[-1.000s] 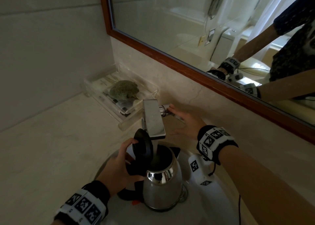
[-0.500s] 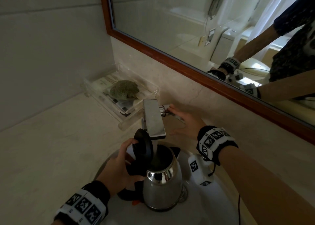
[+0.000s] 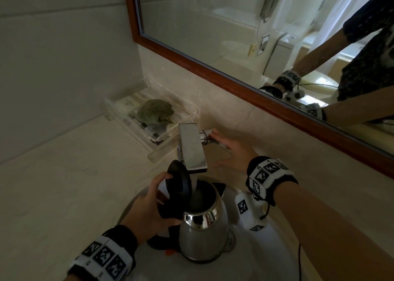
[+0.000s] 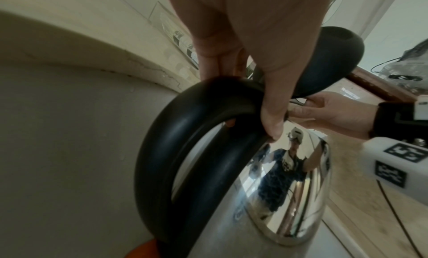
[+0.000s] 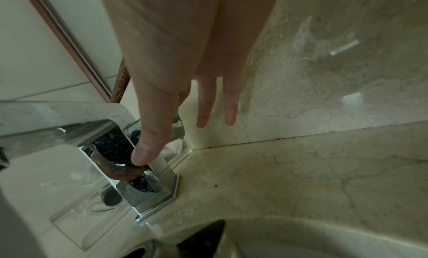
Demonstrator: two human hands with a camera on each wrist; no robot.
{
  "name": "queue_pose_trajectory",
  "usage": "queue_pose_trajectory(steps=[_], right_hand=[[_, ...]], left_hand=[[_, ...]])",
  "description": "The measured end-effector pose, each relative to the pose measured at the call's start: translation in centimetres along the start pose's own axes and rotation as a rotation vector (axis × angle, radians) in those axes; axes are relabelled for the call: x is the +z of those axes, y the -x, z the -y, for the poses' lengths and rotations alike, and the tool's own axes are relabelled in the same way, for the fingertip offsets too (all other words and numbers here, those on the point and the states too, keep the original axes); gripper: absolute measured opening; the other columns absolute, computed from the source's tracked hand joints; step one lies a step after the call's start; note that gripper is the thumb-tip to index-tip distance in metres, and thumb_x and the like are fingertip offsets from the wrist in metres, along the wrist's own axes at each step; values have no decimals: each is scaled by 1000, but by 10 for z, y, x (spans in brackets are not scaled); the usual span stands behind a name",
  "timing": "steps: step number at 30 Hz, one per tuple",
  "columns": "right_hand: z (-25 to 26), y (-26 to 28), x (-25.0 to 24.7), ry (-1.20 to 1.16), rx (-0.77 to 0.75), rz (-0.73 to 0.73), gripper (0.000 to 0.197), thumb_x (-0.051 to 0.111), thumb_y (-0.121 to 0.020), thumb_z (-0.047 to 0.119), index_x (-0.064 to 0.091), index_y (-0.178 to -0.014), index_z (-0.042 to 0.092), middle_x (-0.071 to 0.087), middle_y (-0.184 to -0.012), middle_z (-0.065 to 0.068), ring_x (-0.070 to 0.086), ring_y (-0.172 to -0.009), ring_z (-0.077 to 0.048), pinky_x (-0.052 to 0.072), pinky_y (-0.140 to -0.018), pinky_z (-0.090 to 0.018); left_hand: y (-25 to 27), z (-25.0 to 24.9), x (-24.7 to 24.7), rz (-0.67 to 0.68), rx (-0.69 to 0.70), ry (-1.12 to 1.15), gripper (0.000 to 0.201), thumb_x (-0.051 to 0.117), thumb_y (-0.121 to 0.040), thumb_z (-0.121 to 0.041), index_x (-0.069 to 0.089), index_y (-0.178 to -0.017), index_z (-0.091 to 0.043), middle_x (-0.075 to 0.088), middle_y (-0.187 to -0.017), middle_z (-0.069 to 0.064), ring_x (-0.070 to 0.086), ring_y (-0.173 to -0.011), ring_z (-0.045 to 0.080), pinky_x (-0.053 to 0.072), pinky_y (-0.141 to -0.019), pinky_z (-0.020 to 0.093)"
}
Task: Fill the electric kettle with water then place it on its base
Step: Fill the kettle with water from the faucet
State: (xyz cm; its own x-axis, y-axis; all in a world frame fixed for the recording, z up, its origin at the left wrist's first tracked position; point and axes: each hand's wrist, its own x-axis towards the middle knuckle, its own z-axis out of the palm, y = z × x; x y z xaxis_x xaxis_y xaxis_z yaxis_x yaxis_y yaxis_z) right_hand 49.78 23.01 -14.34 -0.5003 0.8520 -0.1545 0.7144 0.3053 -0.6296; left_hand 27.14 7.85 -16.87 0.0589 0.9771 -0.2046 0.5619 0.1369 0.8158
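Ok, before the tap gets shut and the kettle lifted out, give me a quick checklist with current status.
1. Kettle under the spout, standing in the sink: ok.
2. Lid open: ok.
3. Water running into the kettle: ok.
4. Water level: cannot tell, the inside is dark.
5. Left hand grips the handle: ok.
6. Right hand at the tap lever, fingers straight: ok.

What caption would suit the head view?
Left hand holds a steel electric kettle, black lid open, under a running chrome tap; right hand touches the tap lever.
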Motion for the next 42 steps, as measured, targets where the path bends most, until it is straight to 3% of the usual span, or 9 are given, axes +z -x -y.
queue_pose_trajectory(steps=[4, 11, 18, 24, 28, 34, 42], right_hand=[[1, 0, 0, -1, -2, 3, 91, 77, -74, 19, 22, -146, 24, 15, -157, 9, 20, -143, -8, 19, -113, -20], [2, 1, -1, 3, 13, 4, 90, 77, -74, 22, 23, -146, 26, 16, -157, 11, 22, -143, -10, 23, -118, -30], [5, 2, -2, 45, -1, 8, 91, 76, -74, 22, 21, -147, 22, 15, -157, 9, 22, -143, -9, 21, -116, -25], [3, 0, 0, 23, 4, 5, 92, 78, -73, 22, 23, -147, 22, 16, -157, 9, 23, -143, -11, 23, -119, -32], [3, -1, 0, 27, 16, 8, 93, 78, -73, 23, 21, -147, 24, 15, -157, 11, 23, -143, -10, 23, -118, -29], [3, 0, 0, 21, 13, -2, 93, 78, -72, 23, 22, -147, 24, 15, -157, 11, 21, -143, -8, 20, -117, -24], [5, 0, 0, 39, 21, 7, 93, 78, -72, 25, 21, -147, 24, 15, -157, 10, 23, -143, -10, 24, -118, -31]], left_hand=[[0, 0, 0, -2, -11, 10, 105, 84, -58, -19, 13, -133, -34, 55, -88, -12, 59, -84, 12, 48, -76, 21], [0, 1, 0, 5, -20, 5, 107, 84, -59, -20, 10, -135, -34, 54, -92, -9, 59, -90, 13, 50, -81, 24], [-1, 4, 2, 4, -14, 7, 106, 84, -59, -21, 10, -134, -37, 55, -94, -10, 61, -94, 15, 49, -80, 22], [0, 3, 2, 2, -21, 8, 107, 84, -58, -23, 10, -133, -37, 56, -95, -9, 61, -93, 16, 49, -80, 23], [1, 2, 2, 7, -24, -7, 106, 84, -59, -22, 10, -133, -38, 56, -89, -12, 60, -83, 10, 47, -72, 16], [1, 1, 1, -3, -14, -17, 105, 84, -59, -21, 12, -134, -34, 54, -88, -12, 60, -85, 13, 47, -74, 19], [1, 2, 2, 4, -18, -20, 107, 84, -58, -20, 11, -134, -36, 56, -86, -16, 61, -77, 3, 46, -64, 11]])
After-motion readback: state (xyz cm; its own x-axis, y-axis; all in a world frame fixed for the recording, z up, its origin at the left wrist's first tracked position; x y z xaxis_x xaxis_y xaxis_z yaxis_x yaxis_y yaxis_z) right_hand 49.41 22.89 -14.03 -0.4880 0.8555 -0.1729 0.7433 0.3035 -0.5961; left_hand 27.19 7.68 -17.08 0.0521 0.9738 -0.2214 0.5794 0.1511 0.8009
